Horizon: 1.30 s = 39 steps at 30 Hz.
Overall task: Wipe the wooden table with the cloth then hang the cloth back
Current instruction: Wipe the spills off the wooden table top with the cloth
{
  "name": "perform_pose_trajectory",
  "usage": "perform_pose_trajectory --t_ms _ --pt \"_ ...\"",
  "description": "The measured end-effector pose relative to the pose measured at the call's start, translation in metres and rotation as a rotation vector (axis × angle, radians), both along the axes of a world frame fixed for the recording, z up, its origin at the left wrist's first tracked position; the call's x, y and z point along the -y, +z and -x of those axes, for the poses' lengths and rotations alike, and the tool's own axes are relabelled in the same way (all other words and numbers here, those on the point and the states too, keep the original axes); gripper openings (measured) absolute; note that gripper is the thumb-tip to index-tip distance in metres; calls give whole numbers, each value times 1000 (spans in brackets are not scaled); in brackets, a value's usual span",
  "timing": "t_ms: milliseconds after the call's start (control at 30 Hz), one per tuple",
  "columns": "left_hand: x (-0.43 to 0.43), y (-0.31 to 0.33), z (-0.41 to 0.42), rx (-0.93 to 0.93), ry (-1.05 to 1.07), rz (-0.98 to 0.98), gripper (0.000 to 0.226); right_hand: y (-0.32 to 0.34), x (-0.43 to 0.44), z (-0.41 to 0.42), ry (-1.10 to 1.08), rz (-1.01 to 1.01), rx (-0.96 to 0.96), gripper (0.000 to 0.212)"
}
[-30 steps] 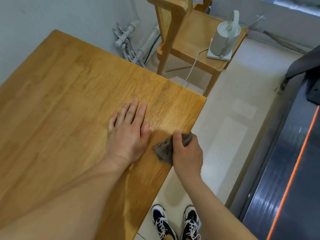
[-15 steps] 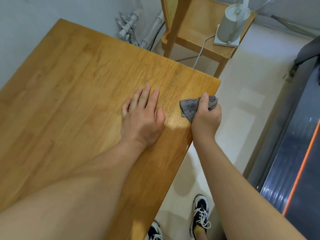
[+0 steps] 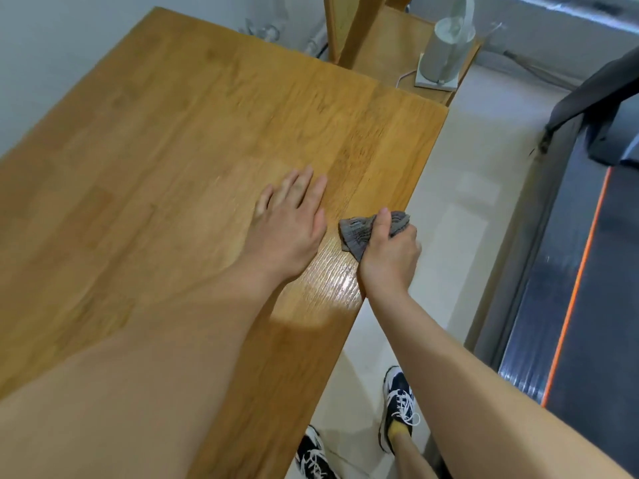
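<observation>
The wooden table (image 3: pixel 166 140) fills the left and centre of the head view. My left hand (image 3: pixel 290 223) lies flat on its top with fingers straight, near the right edge. Just to its right, my right hand (image 3: pixel 389 254) grips a crumpled grey cloth (image 3: pixel 358 233) and presses it on the table's right edge. Part of the cloth sticks out past my thumb toward the left hand. A shiny damp patch shows on the wood below the cloth.
A wooden chair (image 3: pixel 387 46) stands beyond the table's far right corner with a white kettle (image 3: pixel 446 53) on its seat. Pale floor tiles (image 3: pixel 466 209) run along the table's right side. A dark treadmill (image 3: pixel 594 271) with an orange stripe lies at far right. My shoes (image 3: pixel 397 406) are below.
My right hand with the cloth slid forward along the table's right edge, then back a little toward me. The left hand has stayed flat on the table.
</observation>
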State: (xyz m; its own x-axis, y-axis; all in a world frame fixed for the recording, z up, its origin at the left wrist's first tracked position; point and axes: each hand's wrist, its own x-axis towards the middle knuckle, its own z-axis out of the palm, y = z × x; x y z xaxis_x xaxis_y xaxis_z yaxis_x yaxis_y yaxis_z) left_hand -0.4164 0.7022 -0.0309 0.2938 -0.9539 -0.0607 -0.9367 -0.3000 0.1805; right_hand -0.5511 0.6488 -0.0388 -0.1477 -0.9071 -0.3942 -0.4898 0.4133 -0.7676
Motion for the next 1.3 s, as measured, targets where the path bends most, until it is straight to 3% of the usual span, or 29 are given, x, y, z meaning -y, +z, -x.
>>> perform_pose_trajectory --t_ms 434,601,734,834,1034,1168,1301 --pt "-209 3 11 -2 93 -76 58 -5 -210 19 82 19 -54 49" --pt "-274 5 19 -19 98 -102 56 2 -294 26 112 -80 -31 48" --pt "-305 7 20 -54 133 -103 55 7 -295 29 144 -116 -85 42" --pt "-321 9 25 -78 200 -95 52 -2 -262 33 224 -77 -131 49" --pt "-345 14 44 -126 301 -93 53 -1 -195 15 69 -110 -138 60" --pt "-339 17 62 -159 384 -140 57 11 -238 24 121 -64 -171 54" --pt "-332 22 90 -301 508 -72 55 12 -337 29 205 -202 -188 51"
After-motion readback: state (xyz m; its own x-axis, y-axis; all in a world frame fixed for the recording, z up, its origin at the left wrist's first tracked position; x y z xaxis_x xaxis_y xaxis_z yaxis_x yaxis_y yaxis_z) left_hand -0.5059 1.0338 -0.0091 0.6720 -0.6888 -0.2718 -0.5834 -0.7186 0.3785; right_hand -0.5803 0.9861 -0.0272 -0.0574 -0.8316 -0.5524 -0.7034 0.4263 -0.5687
